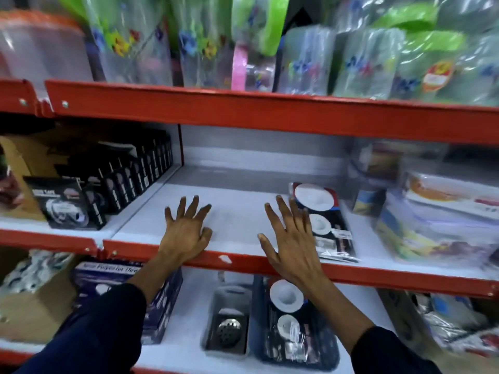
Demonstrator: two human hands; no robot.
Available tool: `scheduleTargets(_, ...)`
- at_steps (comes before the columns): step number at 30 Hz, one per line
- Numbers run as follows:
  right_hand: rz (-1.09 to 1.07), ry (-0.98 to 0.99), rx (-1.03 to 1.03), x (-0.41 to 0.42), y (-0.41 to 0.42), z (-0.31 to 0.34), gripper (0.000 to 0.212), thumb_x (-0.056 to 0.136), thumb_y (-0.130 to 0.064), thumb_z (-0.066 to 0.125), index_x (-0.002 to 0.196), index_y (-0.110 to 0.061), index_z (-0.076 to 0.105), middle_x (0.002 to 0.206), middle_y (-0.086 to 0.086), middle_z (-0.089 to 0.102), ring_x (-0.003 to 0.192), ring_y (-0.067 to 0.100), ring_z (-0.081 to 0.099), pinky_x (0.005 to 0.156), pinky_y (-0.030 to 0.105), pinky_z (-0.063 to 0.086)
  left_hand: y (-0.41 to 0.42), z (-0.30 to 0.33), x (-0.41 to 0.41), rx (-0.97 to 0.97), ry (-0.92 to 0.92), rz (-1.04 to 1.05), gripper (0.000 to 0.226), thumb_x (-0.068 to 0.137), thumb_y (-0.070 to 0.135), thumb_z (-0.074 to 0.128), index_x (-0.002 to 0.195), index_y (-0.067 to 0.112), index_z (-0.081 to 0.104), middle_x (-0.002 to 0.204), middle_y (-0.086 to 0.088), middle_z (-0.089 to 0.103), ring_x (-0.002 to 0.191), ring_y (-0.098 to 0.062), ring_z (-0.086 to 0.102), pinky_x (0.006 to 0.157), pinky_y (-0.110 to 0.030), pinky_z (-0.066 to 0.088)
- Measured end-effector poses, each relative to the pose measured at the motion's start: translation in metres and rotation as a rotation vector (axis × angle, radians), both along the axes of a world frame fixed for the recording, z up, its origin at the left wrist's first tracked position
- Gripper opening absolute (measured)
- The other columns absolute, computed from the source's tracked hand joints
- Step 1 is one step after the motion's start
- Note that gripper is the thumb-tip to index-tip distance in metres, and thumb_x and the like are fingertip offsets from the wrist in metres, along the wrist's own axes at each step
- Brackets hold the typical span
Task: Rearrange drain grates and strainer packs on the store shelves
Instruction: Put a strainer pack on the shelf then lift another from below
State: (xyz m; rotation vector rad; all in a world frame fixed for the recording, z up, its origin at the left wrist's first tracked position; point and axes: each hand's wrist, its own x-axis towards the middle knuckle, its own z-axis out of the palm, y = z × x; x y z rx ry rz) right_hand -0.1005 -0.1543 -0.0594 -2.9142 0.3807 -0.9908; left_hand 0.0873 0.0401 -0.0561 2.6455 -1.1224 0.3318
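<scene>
**Both hands spread over the middle shelf**

The left hand (186, 228) lies flat with fingers fanned wide, its palm resting on the white board of the middle shelf (237, 220) just behind the shelf's red metal lip; it holds nothing. The right hand (290, 238) is equally splayed and empty, raised slightly above the same shelf's front edge, and whether it touches the board cannot be told.

On the middle shelf, just right of the right hand's fingertips, lies a strainer pack (324, 220): a dark card under glossy film showing two round white strainers, one large and one smaller. It lies flat and angled, touching or nearly touching the fingertips.

One level below the middle shelf, under the right forearm, a second strainer pack (291, 319) of the same kind lies flat. Beside it on the left sits a drain grate (229, 330), a perforated round steel disc in a grey rectangular package. Everything is slightly motion-blurred.
</scene>
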Motion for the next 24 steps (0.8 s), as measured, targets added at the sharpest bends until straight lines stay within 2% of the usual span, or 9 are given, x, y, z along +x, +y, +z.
scheduleTargets(3, -0.105, 0.112, 0.022, -0.005, -0.020, -0.007, 0.068, 0.099, -0.059, 0.029, 0.158, -0.027, 0.015, 0.168, 0.004, 0.004, 0.154, 0.029, -0.007, 0.123, 0.057, 0.003, -0.012, -0.002, -0.013, 0.003, 0.068, 0.002, 0.073, 0.080, 0.032, 0.037, 0.152, 0.021, 0.027, 0.164, -0.011, 0.019, 0.151, -0.035, 0.013, 0.117, -0.065, 0.016)
scheduleTargets(6, -0.283, 0.031, 0.103, -0.045, -0.054, 0.006, 0.068, 0.098, -0.062, 0.023, 0.156, -0.027, 0.021, 0.167, 0.008, 0.012, 0.153, 0.036, 0.006, 0.123, 0.058, 0.005, -0.059, 0.020, -0.054, -0.097, 0.117, -0.158, 0.070, 0.084, 0.025, 0.044, 0.152, 0.019, 0.027, 0.163, -0.011, 0.022, 0.150, -0.030, 0.020, 0.119, -0.054, 0.025)
scheduleTargets(9, -0.339, 0.125, 0.224, -0.048, -0.070, 0.003, 0.074, 0.092, -0.066, 0.015, 0.156, -0.029, 0.022, 0.165, 0.013, 0.018, 0.151, 0.040, 0.011, 0.121, 0.062, 0.010, -0.087, 0.024, -0.072, -0.139, 0.233, -0.226, 0.062, 0.090, 0.020, 0.051, 0.149, 0.016, 0.034, 0.159, -0.011, 0.033, 0.145, -0.026, 0.034, 0.119, -0.038, 0.031)
scheduleTargets(12, -0.399, 0.167, 0.437, -0.047, -0.081, -0.004, 0.069, 0.096, -0.063, 0.022, 0.156, -0.029, 0.020, 0.163, 0.023, 0.015, 0.150, 0.046, 0.011, 0.119, 0.061, 0.012, -0.107, 0.022, -0.091, -0.147, 0.386, -0.249, 0.054, 0.093, 0.020, 0.052, 0.146, 0.014, 0.042, 0.146, -0.013, 0.052, 0.117, -0.024, 0.063, 0.111, -0.030, 0.040)
scheduleTargets(13, -0.422, 0.164, 0.515, -0.049, -0.087, -0.004, 0.066, 0.098, -0.059, 0.028, 0.156, -0.027, 0.019, 0.161, 0.028, 0.019, 0.148, 0.048, 0.016, 0.119, 0.060, 0.016, -0.117, 0.024, -0.097, -0.174, 0.429, -0.253, 0.052, 0.093, 0.020, 0.052, 0.144, 0.013, 0.044, 0.142, -0.014, 0.056, 0.108, -0.024, 0.066, 0.108, -0.027, 0.042)
scheduleTargets(16, -0.400, 0.117, 0.734, -0.056, -0.106, 0.005, 0.060, 0.102, -0.048, 0.036, 0.153, -0.019, 0.026, 0.138, 0.030, 0.054, 0.130, 0.046, 0.046, 0.108, 0.049, 0.040, -0.148, 0.030, -0.111, -0.274, 0.529, -0.234, 0.043, 0.094, 0.016, 0.052, 0.135, 0.006, 0.055, 0.138, -0.014, 0.060, 0.120, -0.027, 0.061, 0.097, -0.020, 0.042)
scheduleTargets(18, -0.358, 0.035, 0.803, -0.062, -0.107, 0.016, 0.047, 0.102, -0.037, 0.043, 0.140, -0.010, 0.045, 0.122, 0.024, 0.067, 0.114, 0.041, 0.060, 0.091, 0.038, 0.048, -0.160, 0.029, -0.115, -0.350, 0.566, -0.180, 0.039, 0.093, 0.019, 0.058, 0.129, 0.004, 0.061, 0.136, -0.013, 0.062, 0.122, -0.028, 0.059, 0.099, -0.022, 0.043)
scheduleTargets(20, -0.342, -0.035, 0.829, -0.067, -0.106, 0.024, 0.032, 0.101, -0.029, 0.049, 0.118, -0.004, 0.058, 0.115, 0.024, 0.070, 0.107, 0.040, 0.063, 0.074, 0.032, 0.041, -0.166, 0.027, -0.116, -0.450, 0.626, -0.123, 0.037, 0.089, 0.019, 0.067, 0.122, 0.002, 0.065, 0.128, -0.014, 0.067, 0.117, -0.026, 0.063, 0.097, -0.020, 0.043)
scheduleTargets(24, -0.317, -0.099, 0.787, -0.080, -0.104, 0.031, 0.012, 0.096, -0.021, 0.054, 0.087, -0.014, 0.060, 0.101, 0.018, 0.074, 0.095, 0.035, 0.066, 0.068, 0.028, 0.037, -0.163, 0.025, -0.112, -0.649, 0.865, -0.061, 0.040, 0.075, 0.005, 0.080, 0.113, 0.000, 0.067, 0.106, -0.018, 0.075, 0.099, -0.026, 0.071, 0.089, -0.026, 0.053)
